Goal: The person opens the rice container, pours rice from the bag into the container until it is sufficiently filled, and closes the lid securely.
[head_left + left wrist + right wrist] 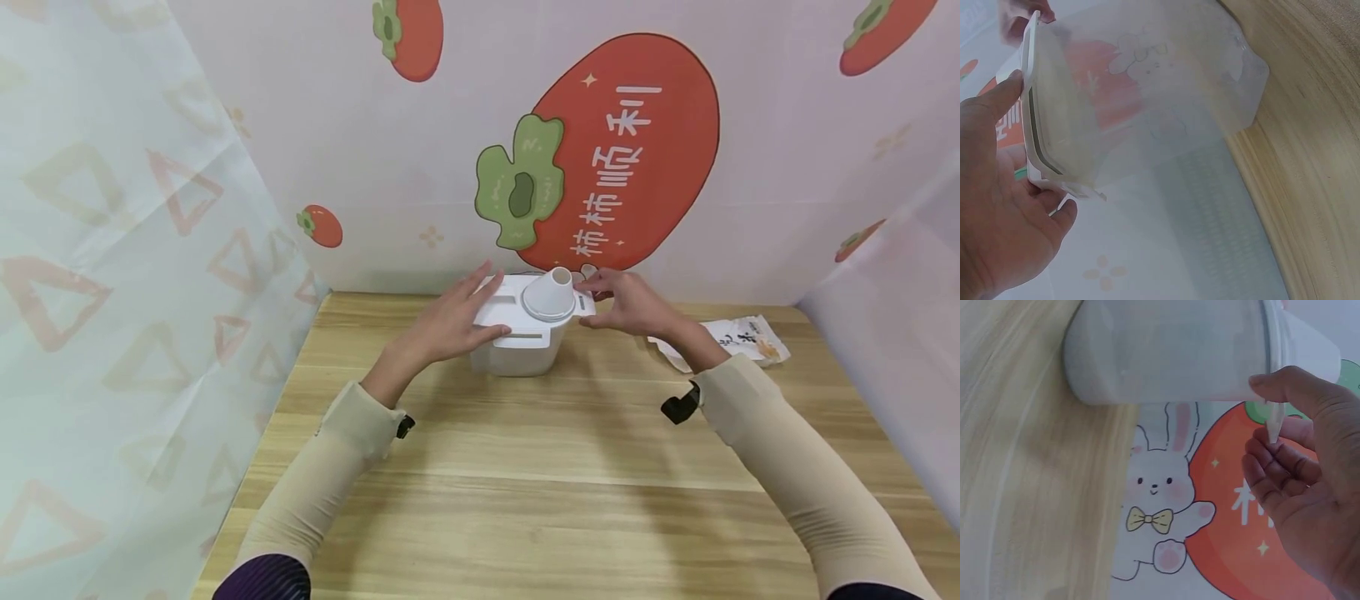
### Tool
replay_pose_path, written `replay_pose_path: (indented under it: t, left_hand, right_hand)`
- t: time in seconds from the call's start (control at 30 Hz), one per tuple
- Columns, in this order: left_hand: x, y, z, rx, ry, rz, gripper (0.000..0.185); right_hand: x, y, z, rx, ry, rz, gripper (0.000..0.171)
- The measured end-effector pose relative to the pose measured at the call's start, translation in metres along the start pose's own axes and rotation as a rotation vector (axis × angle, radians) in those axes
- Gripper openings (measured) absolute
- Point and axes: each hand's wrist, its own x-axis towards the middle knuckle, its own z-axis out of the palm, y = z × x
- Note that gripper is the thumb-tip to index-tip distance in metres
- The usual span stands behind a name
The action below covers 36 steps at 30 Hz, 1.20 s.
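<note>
Nearest the viewer, two pale sleeves point(322, 475) extend toward the white container point(517, 360), which stands upright on the wooden table point(487, 500) near the back wall point(390, 167). At the container's left end, the left hand point(453, 321) grips the lid point(498, 312) across its width; at its right end, the right hand point(633, 307) holds the lid beside a projecting tab point(583, 302), thumb nearer the viewer. These opposed grips presumably steady the lid evenly. The conical spout point(551, 296) points upward, unobstructed; a packet point(750, 340) lies right of the container, apparently outside the working space.
</note>
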Motion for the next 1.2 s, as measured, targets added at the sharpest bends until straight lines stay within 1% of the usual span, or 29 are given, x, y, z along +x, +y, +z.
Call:
replay_pose_path:
  t: [0.23, 0.47, 0.67, 0.8, 0.97, 1.1, 1.2]
  left_hand:
    - [0.000, 0.002, 0.000, -0.011, -0.010, -0.008, 0.091]
    - [-0.001, 0.003, 0.000, -0.009, -0.004, -0.007, 0.091]
    - [-0.001, 0.003, 0.000, -0.011, -0.016, -0.020, 0.092]
    - [-0.002, 0.003, 0.001, -0.008, -0.017, -0.032, 0.092]
    - [-0.004, 0.004, 0.002, -0.005, -0.002, -0.038, 0.091]
    - [-0.007, 0.009, 0.002, 0.012, 0.015, -0.069, 0.090]
    - [-0.008, 0.018, 0.000, 0.056, 0.037, -0.112, 0.088]
  right_hand:
    - [0.001, -0.007, -0.010, -0.002, -0.027, 0.003, 0.062]
    - [0.000, -0.009, -0.011, -0.014, -0.030, 0.003, 0.062]
    - [-0.001, -0.007, -0.010, 0.041, -0.053, 0.012, 0.063]
    - [0.001, -0.005, -0.007, 0.080, -0.055, -0.011, 0.064]
    - [0.002, -0.005, -0.005, 0.105, -0.047, -0.034, 0.071]
    - [0.005, -0.007, -0.003, 0.152, -0.053, -0.040, 0.077]
    - [0.007, -0.007, 0.000, 0.177, -0.063, -0.035, 0.081]
